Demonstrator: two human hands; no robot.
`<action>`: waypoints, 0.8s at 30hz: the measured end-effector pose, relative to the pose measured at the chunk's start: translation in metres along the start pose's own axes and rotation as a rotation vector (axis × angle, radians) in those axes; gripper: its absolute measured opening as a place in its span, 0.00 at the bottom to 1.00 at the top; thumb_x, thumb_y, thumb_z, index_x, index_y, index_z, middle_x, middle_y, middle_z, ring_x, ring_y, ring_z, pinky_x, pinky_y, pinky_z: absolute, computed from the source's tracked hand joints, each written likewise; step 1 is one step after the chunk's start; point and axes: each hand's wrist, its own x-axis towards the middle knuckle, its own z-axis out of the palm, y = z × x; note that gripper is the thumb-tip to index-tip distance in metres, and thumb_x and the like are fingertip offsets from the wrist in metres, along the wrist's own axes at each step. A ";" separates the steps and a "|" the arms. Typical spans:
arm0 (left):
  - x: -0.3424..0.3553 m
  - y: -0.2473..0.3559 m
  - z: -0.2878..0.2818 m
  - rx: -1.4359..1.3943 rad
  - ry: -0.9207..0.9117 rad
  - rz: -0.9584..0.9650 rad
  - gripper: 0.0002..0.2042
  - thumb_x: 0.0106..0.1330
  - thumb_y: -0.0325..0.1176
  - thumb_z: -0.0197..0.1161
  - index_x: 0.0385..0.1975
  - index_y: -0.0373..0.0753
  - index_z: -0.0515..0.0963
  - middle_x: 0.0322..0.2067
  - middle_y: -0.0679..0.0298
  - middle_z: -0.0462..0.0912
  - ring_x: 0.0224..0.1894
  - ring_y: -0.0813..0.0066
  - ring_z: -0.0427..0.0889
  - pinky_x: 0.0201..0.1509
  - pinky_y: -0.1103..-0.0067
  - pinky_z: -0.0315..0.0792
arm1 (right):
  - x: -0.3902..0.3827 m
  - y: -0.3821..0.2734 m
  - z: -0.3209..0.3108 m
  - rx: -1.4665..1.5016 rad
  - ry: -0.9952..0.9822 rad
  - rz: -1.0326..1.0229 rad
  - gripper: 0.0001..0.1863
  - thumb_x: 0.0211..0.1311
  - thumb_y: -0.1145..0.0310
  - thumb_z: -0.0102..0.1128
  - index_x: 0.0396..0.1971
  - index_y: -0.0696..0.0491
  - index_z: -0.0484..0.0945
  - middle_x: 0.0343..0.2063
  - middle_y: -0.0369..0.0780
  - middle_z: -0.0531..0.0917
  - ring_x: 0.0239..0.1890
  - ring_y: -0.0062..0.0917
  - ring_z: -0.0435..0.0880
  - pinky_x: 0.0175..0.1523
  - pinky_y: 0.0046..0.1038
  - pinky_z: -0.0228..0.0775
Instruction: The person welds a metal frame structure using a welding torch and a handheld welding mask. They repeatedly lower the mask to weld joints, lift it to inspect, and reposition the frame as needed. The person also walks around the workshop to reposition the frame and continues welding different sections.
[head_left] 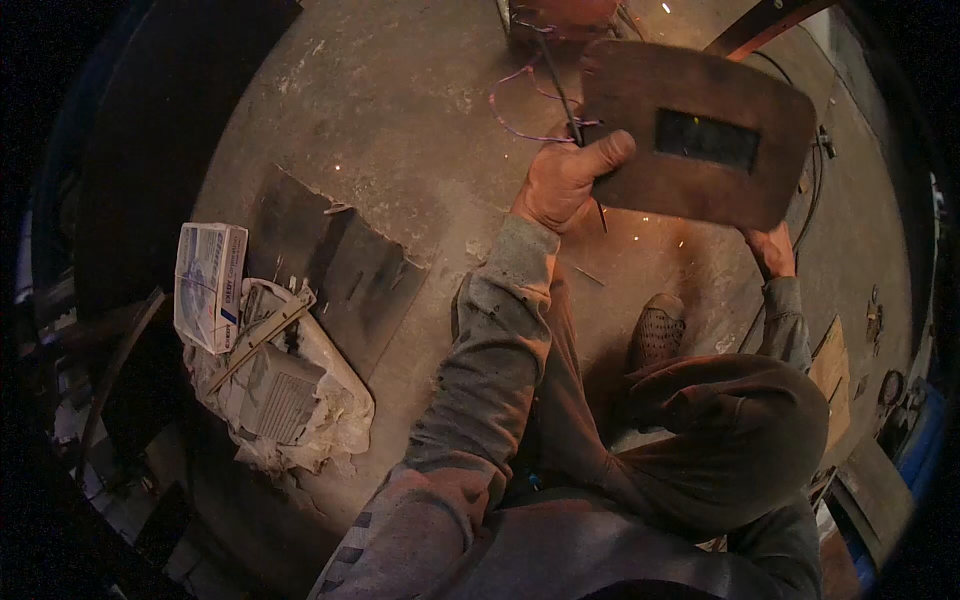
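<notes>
A brown hand-held welding shield point(690, 80) with a dark rectangular window point(706, 140) fills the upper right. My left hand point(565, 180) is closed on its left part, thumb over the front. A thin dark rod and pink-purple cord point(500, 118) show beside that hand. My right hand point(770, 250) shows below the shield's lower right edge; its fingers and whatever they hold are hidden behind the shield. Small bright sparks show under the shield.
A reddish object point(555, 18) and dark bar point(750, 30) stand at the top. Leftward lie a dark sheet point(340, 280), a white box point(205, 280) and dusty plastic-wrapped items point(280, 400). Cables point(817, 200) and cardboard point(830, 375) are rightward, beyond my bent leg point(720, 410) and shoe point(660, 330).
</notes>
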 end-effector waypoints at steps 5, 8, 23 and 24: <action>0.006 -0.006 -0.008 -0.423 0.339 0.083 0.15 0.63 0.38 0.63 0.46 0.40 0.75 0.40 0.62 0.80 0.43 0.66 0.80 0.49 0.70 0.74 | 0.000 -0.041 0.007 -0.048 0.027 0.083 0.28 0.51 0.53 0.61 0.47 0.60 0.76 0.41 0.50 0.81 0.44 0.41 0.80 0.50 0.36 0.68; 0.006 0.004 -0.006 -0.399 0.380 0.219 0.18 0.64 0.38 0.62 0.51 0.42 0.71 0.44 0.63 0.78 0.46 0.65 0.79 0.50 0.67 0.74 | 0.001 -0.034 0.006 -0.071 0.031 0.042 0.27 0.51 0.55 0.61 0.46 0.59 0.76 0.40 0.51 0.81 0.44 0.41 0.80 0.50 0.35 0.68; -0.003 0.008 0.007 -0.282 0.074 0.025 0.23 0.59 0.40 0.67 0.50 0.34 0.72 0.43 0.62 0.79 0.45 0.72 0.77 0.51 0.76 0.71 | 0.004 -0.021 0.009 -0.048 0.052 0.028 0.25 0.52 0.60 0.63 0.47 0.61 0.76 0.43 0.49 0.82 0.47 0.38 0.80 0.53 0.33 0.68; -0.003 0.011 0.015 -0.263 0.054 0.015 0.25 0.58 0.40 0.69 0.51 0.34 0.71 0.45 0.62 0.79 0.45 0.72 0.77 0.52 0.76 0.70 | 0.001 0.004 0.006 -0.016 0.099 -0.054 0.26 0.52 0.61 0.64 0.48 0.61 0.75 0.44 0.48 0.81 0.48 0.37 0.79 0.54 0.33 0.67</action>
